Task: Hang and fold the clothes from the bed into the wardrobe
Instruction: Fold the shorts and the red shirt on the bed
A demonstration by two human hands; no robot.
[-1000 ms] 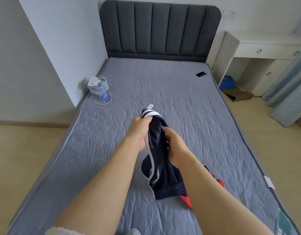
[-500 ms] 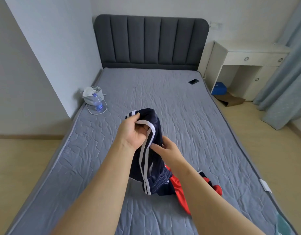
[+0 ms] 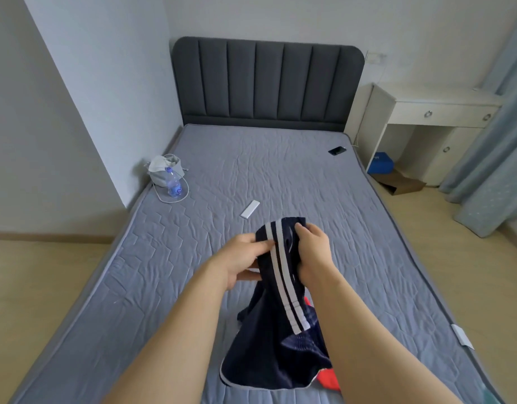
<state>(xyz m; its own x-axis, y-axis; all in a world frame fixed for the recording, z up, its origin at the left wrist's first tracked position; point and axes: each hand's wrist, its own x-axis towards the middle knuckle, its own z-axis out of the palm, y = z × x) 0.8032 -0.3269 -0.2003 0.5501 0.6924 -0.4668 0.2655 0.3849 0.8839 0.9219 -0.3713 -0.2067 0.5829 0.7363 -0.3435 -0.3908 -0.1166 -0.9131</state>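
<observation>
A pair of navy shorts (image 3: 276, 339) with two white side stripes hangs over the grey bed (image 3: 164, 258). My left hand (image 3: 242, 258) pinches the waistband at its left side. At the waistband's right side my right hand (image 3: 312, 252) grips the cloth with curled fingers. The shorts' lower hem droops onto the mattress. A red garment (image 3: 328, 383) lies on the bed under the shorts, mostly hidden by them and by my right forearm. No wardrobe is in view.
A small white remote-like bar (image 3: 250, 209) lies on the bed beyond the shorts. A water bottle (image 3: 173, 183) and a white bag (image 3: 164, 170) sit at the bed's left edge, a dark phone (image 3: 337, 150) at the far right. A white desk (image 3: 426, 126) and curtain (image 3: 496, 158) stand to the right.
My right hand has moved up from the side of the shorts to the waistband. The shorts have turned, so the white stripes face me. The view has tilted up a little.
</observation>
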